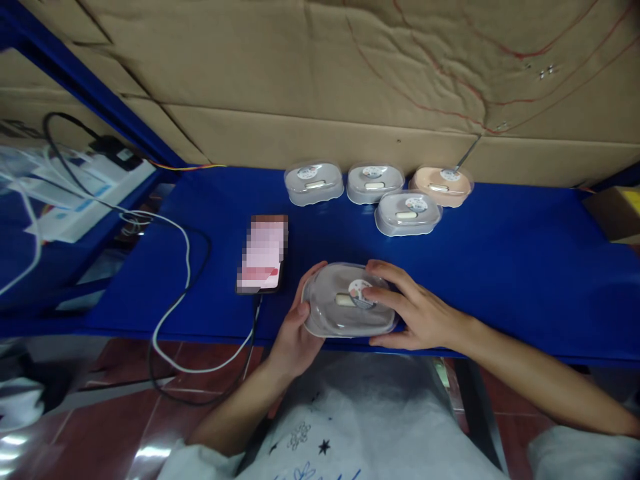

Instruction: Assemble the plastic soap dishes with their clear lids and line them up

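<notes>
An oval grey container with a clear lid (327, 317) is near the front edge of the blue table, between my two hands. My left hand (297, 333) grips its left end, thumb on the near side and fingers around the far side. At the right end, my right hand (425, 310) holds the lid, one finger touching the round sticker (359, 291) beside the cream-coloured handle (344, 300). Whether the container's underside touches the table is hidden.
Behind it stand three similar grey containers (314, 183) and a peach one (440, 189), before a cardboard wall (250, 67). A phone (263, 253) with a white cable (187, 267) lies to the left. Power strips (90, 200) sit far left; a yellow-edged box (617, 210) is far right.
</notes>
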Motion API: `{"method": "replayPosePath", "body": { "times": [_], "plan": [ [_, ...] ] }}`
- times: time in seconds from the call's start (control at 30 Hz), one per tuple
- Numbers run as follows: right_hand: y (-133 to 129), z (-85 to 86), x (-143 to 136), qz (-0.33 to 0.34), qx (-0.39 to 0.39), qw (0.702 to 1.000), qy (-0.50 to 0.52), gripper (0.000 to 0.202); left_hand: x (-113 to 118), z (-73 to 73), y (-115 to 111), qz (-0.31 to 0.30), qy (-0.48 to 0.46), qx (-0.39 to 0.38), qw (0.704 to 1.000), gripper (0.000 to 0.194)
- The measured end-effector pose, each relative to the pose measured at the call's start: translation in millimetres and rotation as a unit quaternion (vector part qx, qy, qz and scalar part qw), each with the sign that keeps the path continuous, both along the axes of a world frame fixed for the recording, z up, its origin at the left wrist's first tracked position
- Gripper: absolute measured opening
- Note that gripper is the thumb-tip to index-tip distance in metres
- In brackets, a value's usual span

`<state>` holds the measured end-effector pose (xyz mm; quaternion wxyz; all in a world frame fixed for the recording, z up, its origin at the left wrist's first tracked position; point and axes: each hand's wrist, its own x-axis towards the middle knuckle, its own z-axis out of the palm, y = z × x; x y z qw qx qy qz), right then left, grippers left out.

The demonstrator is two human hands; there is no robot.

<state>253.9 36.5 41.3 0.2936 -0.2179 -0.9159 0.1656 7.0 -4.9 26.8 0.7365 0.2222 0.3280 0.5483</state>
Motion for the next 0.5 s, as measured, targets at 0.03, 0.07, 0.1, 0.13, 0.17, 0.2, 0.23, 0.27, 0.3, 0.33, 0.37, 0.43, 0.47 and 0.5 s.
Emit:
{"method": "replayPosePath", "body": {
  "times": [0.03, 0.07, 0.1, 0.13, 0.17, 0.2, 0.23, 0.27, 0.3, 0.33, 0.37, 0.43, 0.47, 0.5],
  "plan": [
    [0, 0.0, 0, 0.004, 0.007, 1.000, -0.004, 0.085, 1, 0.9, -1, 0.004, 0.003, 0.005, 1.000, 0.072],
    [-1, 0.2, -1, 0.008, 0.015, 1.000, -0.012, 0.084, 2, 1.6, -2, 0.007, 0.005, 0.010, 1.000, 0.073],
    [-1, 0.6, -1, 0.013, 0.021, 0.999, -0.022, 0.083, 2, 1.9, -2, 0.009, 0.008, 0.017, 1.000, 0.073],
    [-1, 1.0, -1, 0.020, 0.025, 0.999, -0.032, 0.082, 3, 1.7, -3, 0.011, 0.013, 0.022, 1.000, 0.074],
    [-1, 1.5, -1, 0.026, 0.026, 0.998, -0.042, 0.081, 3, 1.2, -4, 0.011, 0.018, 0.027, 0.999, 0.073],
    [-1, 1.9, -1, 0.032, 0.023, 0.998, -0.047, 0.081, 3, 0.4, -5, 0.011, 0.023, 0.032, 0.999, 0.073],
    [-1, 2.3, -1, 0.037, 0.018, 0.998, -0.049, 0.081, 3, -0.8, -5, 0.011, 0.029, 0.037, 0.999, 0.072],
    [-1, 2.7, 0, 0.042, 0.012, 0.998, -0.046, 0.083, 3, -2.2, -6, 0.012, 0.034, 0.040, 0.999, 0.069],
    [-1, 3.0, 0, 0.046, 0.006, 0.998, -0.040, 0.084, 3, -3.7, -6, 0.014, 0.039, 0.044, 0.998, 0.067],
    [-1, 3.4, 0, 0.049, 0.000, 0.998, -0.033, 0.084, 2, -5.2, -7, 0.016, 0.044, 0.046, 0.998, 0.066],
    [-1, 3.9, 1, 0.053, -0.009, 0.998, -0.027, 0.084, 2, -6.6, -7, 0.018, 0.048, 0.047, 0.998, 0.064],
    [-1, 4.9, 1, 0.056, -0.031, 0.998, -0.022, 0.083, 3, -8.6, -8, 0.020, 0.055, 0.046, 0.997, 0.063],
    [-2, 5.3, 1, 0.056, -0.038, 0.997, -0.022, 0.083, 3, -9.1, -8, 0.019, 0.056, 0.045, 0.997, 0.063],
    [-2, 5.6, 1, 0.054, -0.042, 0.997, -0.024, 0.083, 4, -9.2, -8, 0.020, 0.057, 0.044, 0.997, 0.063]
  ]
}}
